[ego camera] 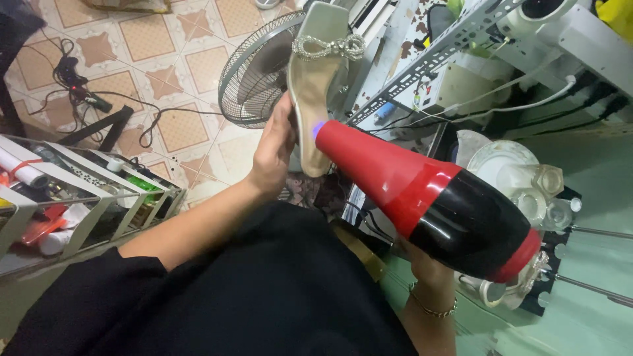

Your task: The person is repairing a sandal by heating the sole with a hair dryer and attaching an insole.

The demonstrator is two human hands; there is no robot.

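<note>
Left hand (273, 155) grips a gold sandal (315, 86) upright by its edge, sole facing in. Right hand (428, 264), mostly hidden, closed on a red-and-black hair dryer (435, 198), nozzle almost touching the sole. Heating seems under way; sandal not set down.
</note>
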